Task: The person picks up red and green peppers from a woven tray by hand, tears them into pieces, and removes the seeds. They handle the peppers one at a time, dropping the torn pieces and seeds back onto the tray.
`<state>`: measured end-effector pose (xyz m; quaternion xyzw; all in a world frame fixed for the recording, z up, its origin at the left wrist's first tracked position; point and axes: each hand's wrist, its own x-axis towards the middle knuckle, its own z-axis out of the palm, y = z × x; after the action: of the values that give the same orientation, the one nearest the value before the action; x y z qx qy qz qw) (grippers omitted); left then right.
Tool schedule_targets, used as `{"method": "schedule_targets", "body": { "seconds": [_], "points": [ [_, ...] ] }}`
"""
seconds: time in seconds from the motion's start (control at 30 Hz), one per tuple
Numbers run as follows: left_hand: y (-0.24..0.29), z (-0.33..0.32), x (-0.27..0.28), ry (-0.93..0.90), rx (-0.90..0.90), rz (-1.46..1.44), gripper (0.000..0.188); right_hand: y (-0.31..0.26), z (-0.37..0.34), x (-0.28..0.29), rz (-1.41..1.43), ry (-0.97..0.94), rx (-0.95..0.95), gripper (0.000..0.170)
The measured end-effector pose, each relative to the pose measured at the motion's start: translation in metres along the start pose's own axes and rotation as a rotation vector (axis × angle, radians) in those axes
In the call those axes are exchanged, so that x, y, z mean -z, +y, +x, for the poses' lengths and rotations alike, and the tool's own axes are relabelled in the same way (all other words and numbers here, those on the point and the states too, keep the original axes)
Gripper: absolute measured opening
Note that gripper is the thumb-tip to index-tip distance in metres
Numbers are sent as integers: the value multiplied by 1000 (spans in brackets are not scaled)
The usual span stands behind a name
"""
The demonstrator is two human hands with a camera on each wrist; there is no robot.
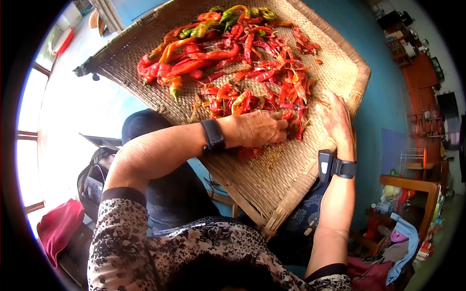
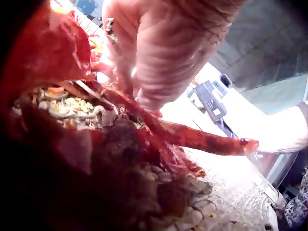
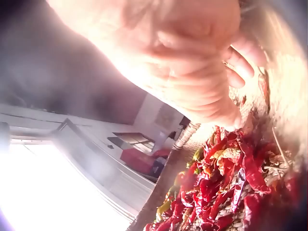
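A woven tray holds a spread of red chili peppers, many of them shrivelled and dry. My left hand reaches low over the near side of the heap, its fingers curled with a red chili pepper at the tips. In the left wrist view a long dried chili crosses just under that hand. My right hand rests at the tray's right side, fingers loosely bent and palm hollow. Seen from the right wrist, its thumb comes right at the edge of the dried chilies.
Plumper red and green peppers lie at the tray's far left. Loose yellow seeds are scattered near my left hand. The tray sits across the lap, above a blue floor. A wooden chair with cloths stands at the right.
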<state>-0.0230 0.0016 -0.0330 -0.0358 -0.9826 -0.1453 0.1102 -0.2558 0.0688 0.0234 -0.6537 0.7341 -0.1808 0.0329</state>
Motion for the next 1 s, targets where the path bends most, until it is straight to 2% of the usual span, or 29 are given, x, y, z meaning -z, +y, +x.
{"method": "schedule_targets", "body": {
  "seconds": [0.07,0.1,0.17,0.2,0.23,0.27,0.3,0.33,0.37,0.43,0.47,0.5,0.57,0.63,0.7,0.77,0.83,0.87,0.9,0.97,1.0],
  "points": [
    [2,-2,2,-46,40,77,12,8,20,-11,-33,14,-36,56],
    [3,-3,8,-99,70,152,12,16,30,-20,-36,10,-23,56],
    [1,-7,20,-130,74,225,11,30,51,-40,274,28,-75,58],
    [0,-7,23,-90,88,282,10,30,58,-45,305,-41,-92,63],
    [-2,-8,25,-51,100,337,10,29,63,-53,242,-82,-159,62],
    [-6,-9,26,42,99,351,8,24,67,-56,322,-193,-141,58],
    [-8,-11,30,43,102,350,8,12,68,-57,401,-305,-124,55],
    [-11,-12,35,66,136,337,9,0,63,-60,231,-193,-64,48],
    [-13,-12,39,89,169,323,9,-12,59,-64,34,-167,-38,42],
    [-19,-14,44,68,210,358,11,-30,45,-66,80,-96,167,37],
    [-22,-15,49,27,269,307,14,-46,40,-59,111,-161,166,34],
    [-25,-16,52,-13,327,254,16,-54,34,-53,178,-165,319,28],
    [-32,-14,53,-79,342,299,21,-73,22,-38,160,-278,270,22],
    [-33,-19,50,-4,315,289,18,-77,9,-30,148,-243,284,23],
    [-28,-20,50,4,321,309,16,-84,-4,-15,374,-205,135,25],
    [-23,-21,51,3,322,331,15,-75,-14,-15,347,-163,148,23],
    [-19,-22,52,-6,321,310,14,-66,-22,-13,574,-210,-146,14],
    [-18,-24,53,99,261,292,13,-64,-23,-10,503,-177,-49,15],
    [-16,-25,53,94,249,290,13,-65,-27,-8,505,-169,-59,15],
    [-12,-25,54,213,235,280,12,-72,-28,0,735,-42,-61,18],
    [-9,-23,56,223,245,234,12,-70,-28,2,731,-34,-56,18]
  ]
}}
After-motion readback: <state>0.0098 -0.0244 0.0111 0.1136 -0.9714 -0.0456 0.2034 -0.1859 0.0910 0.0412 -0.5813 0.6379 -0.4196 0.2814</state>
